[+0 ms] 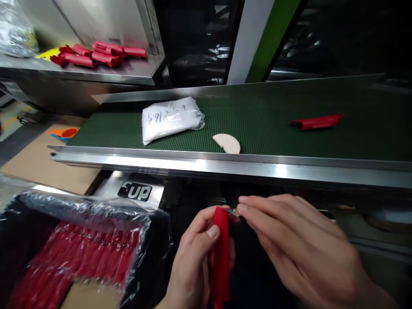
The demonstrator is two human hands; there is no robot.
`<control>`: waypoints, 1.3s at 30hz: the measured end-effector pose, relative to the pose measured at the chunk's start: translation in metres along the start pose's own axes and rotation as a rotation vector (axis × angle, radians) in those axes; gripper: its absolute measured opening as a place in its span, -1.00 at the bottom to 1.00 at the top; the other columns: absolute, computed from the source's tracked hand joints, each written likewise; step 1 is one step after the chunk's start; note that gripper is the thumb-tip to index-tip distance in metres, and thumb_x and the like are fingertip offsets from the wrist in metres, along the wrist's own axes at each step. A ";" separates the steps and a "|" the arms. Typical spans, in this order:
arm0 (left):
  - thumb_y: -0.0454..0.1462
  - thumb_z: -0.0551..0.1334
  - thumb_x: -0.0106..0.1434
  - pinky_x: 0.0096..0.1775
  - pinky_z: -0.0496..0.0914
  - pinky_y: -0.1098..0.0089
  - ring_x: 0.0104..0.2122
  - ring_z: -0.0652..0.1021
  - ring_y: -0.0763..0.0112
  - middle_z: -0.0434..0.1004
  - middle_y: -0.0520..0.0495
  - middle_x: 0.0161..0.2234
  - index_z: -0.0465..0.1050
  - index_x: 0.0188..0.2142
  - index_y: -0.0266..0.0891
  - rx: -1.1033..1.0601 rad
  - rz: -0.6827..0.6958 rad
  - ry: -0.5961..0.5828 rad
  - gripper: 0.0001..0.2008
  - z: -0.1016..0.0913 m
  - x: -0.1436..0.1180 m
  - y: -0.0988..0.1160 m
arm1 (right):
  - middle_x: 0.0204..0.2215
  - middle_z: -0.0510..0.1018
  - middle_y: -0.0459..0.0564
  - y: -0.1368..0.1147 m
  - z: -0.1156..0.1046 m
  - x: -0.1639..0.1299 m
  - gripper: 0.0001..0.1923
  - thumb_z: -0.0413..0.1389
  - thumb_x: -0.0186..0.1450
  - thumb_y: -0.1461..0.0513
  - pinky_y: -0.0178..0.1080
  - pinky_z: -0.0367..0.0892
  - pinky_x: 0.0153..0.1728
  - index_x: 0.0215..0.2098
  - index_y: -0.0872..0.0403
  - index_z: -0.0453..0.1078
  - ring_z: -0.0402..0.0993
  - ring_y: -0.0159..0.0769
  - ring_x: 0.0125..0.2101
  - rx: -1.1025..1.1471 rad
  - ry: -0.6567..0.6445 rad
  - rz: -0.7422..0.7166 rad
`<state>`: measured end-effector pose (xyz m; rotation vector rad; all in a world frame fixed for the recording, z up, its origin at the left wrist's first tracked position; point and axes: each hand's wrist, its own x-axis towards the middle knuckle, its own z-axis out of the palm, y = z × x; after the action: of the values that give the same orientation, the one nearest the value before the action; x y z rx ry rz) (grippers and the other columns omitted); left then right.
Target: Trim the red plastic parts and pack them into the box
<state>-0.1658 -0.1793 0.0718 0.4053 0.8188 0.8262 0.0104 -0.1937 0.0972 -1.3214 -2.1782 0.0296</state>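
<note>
Your left hand [196,257] pinches the red plastic part [221,253] upright, top end exposed for your right hand [296,244], whose fingertips nip a small metal blade [232,211] at that tip, prob. trimming. Bagged red parts [90,253] sit left of your hands; conveyor belt [264,124] just beyond.

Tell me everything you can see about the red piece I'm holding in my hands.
The red piece is a long, narrow, glossy part, plastic by its look, held roughly upright below the conveyor's metal edge. The left hand grips it, thumb across its front. The right hand pinches a small metal blade against its top end. Its lower end runs out of frame.
</note>
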 end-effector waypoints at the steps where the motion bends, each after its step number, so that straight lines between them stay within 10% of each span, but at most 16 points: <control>1: -0.18 0.21 0.27 -0.51 0.23 0.51 -0.53 0.35 0.48 0.34 -0.02 -0.50 0.45 -0.06 -0.23 -0.002 0.006 0.004 -0.72 0.000 0.000 0.000 | -0.06 0.57 0.08 0.000 0.000 0.001 -0.63 0.05 0.29 0.49 -0.12 0.32 -0.16 0.01 0.16 0.46 0.48 -0.20 -0.14 -0.005 0.008 0.001; 24: -0.15 0.20 0.28 -0.51 0.24 0.53 -0.54 0.33 0.50 0.34 -0.01 -0.53 0.42 -0.08 -0.26 0.000 -0.074 0.010 -0.71 0.000 0.001 0.000 | -0.09 0.51 0.11 -0.003 0.003 -0.009 -0.58 0.02 0.26 0.52 -0.15 0.29 -0.13 0.03 0.16 0.45 0.43 -0.25 -0.15 -0.009 -0.017 0.022; 30: -0.17 0.18 0.30 -0.45 0.32 0.53 -0.46 0.41 0.52 0.47 -0.10 -0.14 0.46 -0.12 -0.19 0.050 -0.033 0.012 -0.78 0.000 0.006 0.007 | -0.07 0.50 0.08 -0.014 -0.001 -0.017 -0.57 -0.03 0.28 0.50 -0.17 0.28 -0.16 0.04 0.14 0.43 0.41 -0.24 -0.13 0.014 -0.080 0.015; 39: -0.22 0.12 0.33 -0.44 0.31 0.51 -0.44 0.37 0.51 0.50 -0.11 -0.16 0.44 -0.11 -0.23 0.092 0.094 -0.058 -0.79 0.002 0.017 0.016 | -0.17 0.59 -0.02 -0.026 0.001 -0.020 -0.66 -0.07 0.38 0.42 -0.20 0.32 -0.23 -0.09 0.06 0.50 0.49 -0.28 -0.24 -0.024 -0.095 -0.018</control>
<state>-0.1654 -0.1560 0.0752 0.5500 0.7902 0.8627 -0.0041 -0.2230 0.0946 -1.3380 -2.2768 0.0605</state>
